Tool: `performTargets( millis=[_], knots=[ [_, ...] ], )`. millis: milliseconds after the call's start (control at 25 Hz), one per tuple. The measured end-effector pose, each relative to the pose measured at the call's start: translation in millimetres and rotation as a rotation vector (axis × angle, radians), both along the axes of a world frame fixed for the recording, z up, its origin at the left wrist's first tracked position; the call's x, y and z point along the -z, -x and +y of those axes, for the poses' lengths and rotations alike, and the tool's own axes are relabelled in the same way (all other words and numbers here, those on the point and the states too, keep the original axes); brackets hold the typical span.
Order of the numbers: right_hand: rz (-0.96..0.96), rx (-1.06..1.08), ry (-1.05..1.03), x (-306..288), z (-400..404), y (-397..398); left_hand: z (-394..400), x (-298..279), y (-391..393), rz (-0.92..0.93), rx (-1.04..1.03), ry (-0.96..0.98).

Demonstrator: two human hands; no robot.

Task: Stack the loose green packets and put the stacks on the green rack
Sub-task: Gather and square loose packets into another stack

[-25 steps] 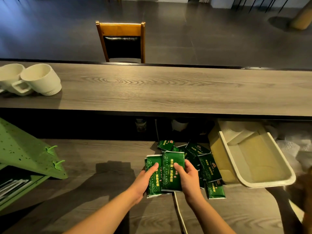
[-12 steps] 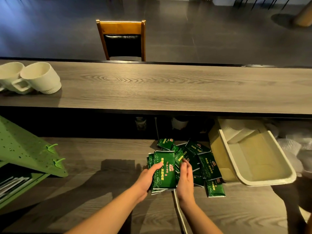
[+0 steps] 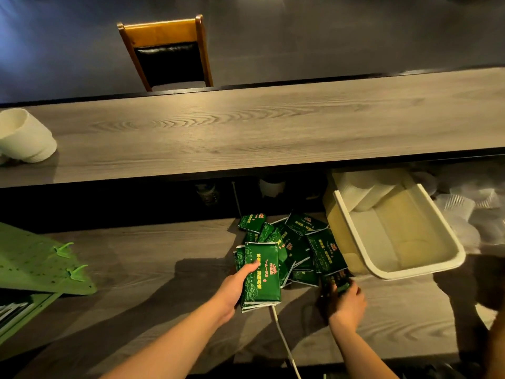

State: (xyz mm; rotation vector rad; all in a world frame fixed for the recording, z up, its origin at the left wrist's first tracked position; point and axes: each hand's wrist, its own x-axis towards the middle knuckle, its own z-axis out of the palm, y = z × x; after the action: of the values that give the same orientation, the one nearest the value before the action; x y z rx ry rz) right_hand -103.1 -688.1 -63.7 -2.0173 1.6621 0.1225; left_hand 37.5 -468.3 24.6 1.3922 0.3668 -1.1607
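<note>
Stack (image 3: 262, 277) in left grip (image 3: 236, 285) — upright

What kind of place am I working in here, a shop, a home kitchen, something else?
Probably a cafe or restaurant service counter, seen from the staff side. A long raised wooden bar top has a customer chair beyond it, white cups lie on it, and many identical green packets are piled on the lower worktop.

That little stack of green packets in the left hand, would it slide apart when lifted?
Probably a bit. The stack of green packets already shows edges fanned out at its bottom, so the glossy wrappers seem slippery. The left hand holds it with the thumb on top, so it is likely light. The packets look flat and soft, so they may flex rather than stay rigid.
</note>
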Motion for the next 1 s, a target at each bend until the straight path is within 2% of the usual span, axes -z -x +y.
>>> performTargets(
  millis=[240,400,600,680,760,880,1000],
  knots=[
    [0.132,0.032,-0.016,13.2,-4.4,-9.5,0.7,17.2,-0.4,-0.051,-0.017,-0.065],
    [-0.106,0.210,-0.269,2.7,7.0,-10.2,6.3,17.9,-3.3,-0.054,0.020,-0.060],
    [-0.266,0.400,-0.342,-24.3,52.9,-8.5,24.4,34.1,-10.0,-0.045,0.021,-0.064],
    [-0.348,0.444,-0.360,-43.0,70.8,-13.8,28.5,18.9,-10.8,-0.028,0.040,-0.061],
    [-0.531,0.415,-0.389,-71.2,85.9,-22.8,36.4,9.3,-12.5,-0.008,0.040,-0.015],
    [-0.792,0.239,-0.471,-121.6,107.9,-45.5,51.0,18.2,-16.5,-0.037,0.028,-0.046],
    [-0.835,-0.041,-0.552,-137.4,131.9,-69.8,61.4,21.9,-22.7,-0.071,0.027,0.006]
  ],
)
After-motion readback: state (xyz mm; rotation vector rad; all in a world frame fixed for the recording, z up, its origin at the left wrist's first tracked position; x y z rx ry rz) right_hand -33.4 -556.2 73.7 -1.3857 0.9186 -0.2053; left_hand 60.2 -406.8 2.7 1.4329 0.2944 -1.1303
